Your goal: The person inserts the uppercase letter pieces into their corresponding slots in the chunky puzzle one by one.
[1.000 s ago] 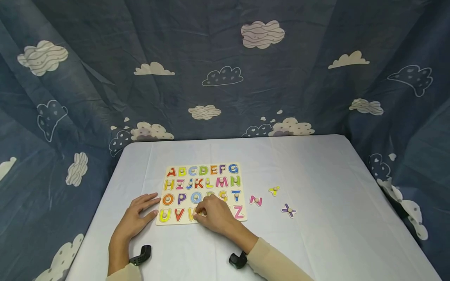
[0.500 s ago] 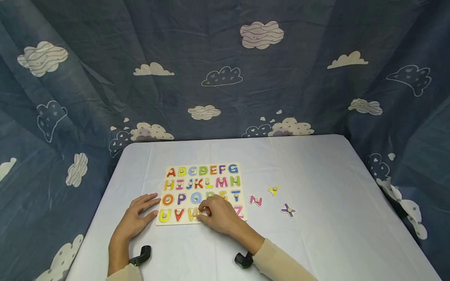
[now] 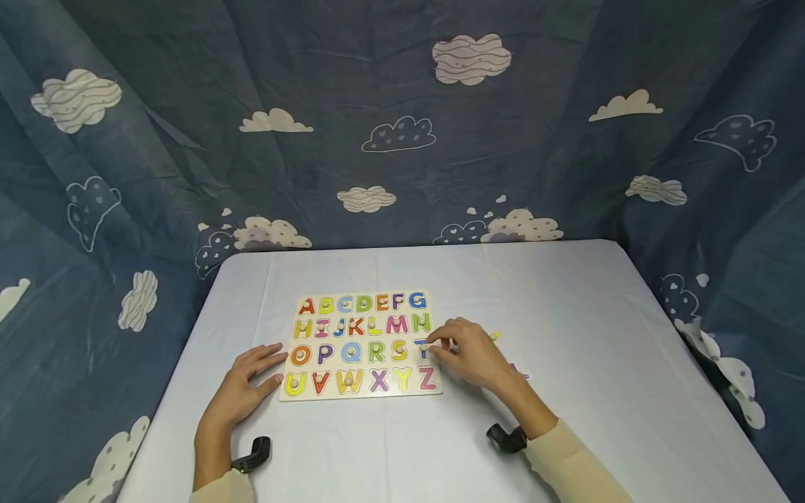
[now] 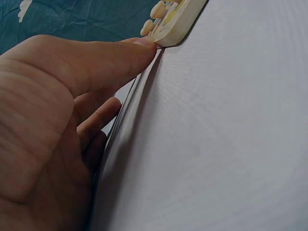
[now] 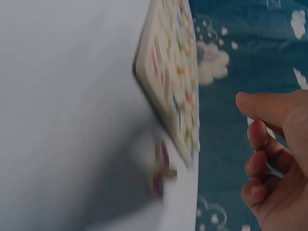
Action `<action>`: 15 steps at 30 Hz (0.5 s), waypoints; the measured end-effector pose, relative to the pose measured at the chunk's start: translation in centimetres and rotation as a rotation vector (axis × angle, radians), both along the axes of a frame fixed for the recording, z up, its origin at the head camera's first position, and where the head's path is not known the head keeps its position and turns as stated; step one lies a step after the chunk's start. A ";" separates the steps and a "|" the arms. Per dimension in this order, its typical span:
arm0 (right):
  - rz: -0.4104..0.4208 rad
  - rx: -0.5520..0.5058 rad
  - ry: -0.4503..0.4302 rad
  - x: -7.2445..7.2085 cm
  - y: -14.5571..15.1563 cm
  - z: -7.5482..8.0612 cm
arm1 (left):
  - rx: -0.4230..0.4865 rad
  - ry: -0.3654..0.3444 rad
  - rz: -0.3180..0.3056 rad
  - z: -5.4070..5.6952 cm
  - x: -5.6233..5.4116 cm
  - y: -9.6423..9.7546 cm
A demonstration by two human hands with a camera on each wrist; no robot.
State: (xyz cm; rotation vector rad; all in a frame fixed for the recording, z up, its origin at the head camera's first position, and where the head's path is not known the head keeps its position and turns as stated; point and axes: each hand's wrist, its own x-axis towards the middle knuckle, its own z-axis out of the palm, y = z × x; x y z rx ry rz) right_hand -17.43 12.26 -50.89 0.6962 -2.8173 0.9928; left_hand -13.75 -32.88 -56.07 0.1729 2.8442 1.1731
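A wooden alphabet puzzle board (image 3: pixel 367 399) lies on the table, most of its letters bearing small round knobs. The W piece (image 3: pixel 349 381) sits in the bottom row; beside it the X, Y and Z spots show no knobs. My left hand (image 3: pixel 242 388) rests on the table with fingers spread, fingertips at the board's left edge; the thumb (image 4: pixel 110 60) meets the board's corner. Over the board's right edge hovers my right hand (image 3: pixel 468 353), fingers loosely bent and holding nothing in the right wrist view. A blurred purplish letter piece (image 5: pixel 159 173) lies on the table near the board.
Right of the board, a yellow Y piece (image 3: pixel 496 336) and a purple X piece (image 3: pixel 520 372) lie partly hidden behind my right hand. White cloth covers the table (image 3: pixel 566 300). Behind it hangs a dark blue curtain (image 3: pixel 534 154) with clouds.
My right hand has left the W piece and moved right, past the board's lower row, now covering the place where the pink piece lay. My left hand stays put.
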 end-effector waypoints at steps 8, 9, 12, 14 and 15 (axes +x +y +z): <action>-0.090 0.059 0.001 0.4 8.3 -0.5 | -0.010 0.009 -0.012 -0.1 0.0 0.0; -0.092 0.061 0.004 0.6 9.2 -0.6 | -0.008 0.008 -0.011 -0.1 0.0 0.0; -0.096 0.068 -0.005 1.3 11.3 -1.0 | -0.003 0.007 -0.007 -0.1 0.0 0.0; -0.107 0.069 -0.020 1.8 12.4 -1.1 | -0.001 0.007 -0.004 -0.1 0.0 0.0; -0.108 0.065 -0.024 1.9 12.8 -1.1 | -0.001 0.009 -0.003 0.0 0.1 0.0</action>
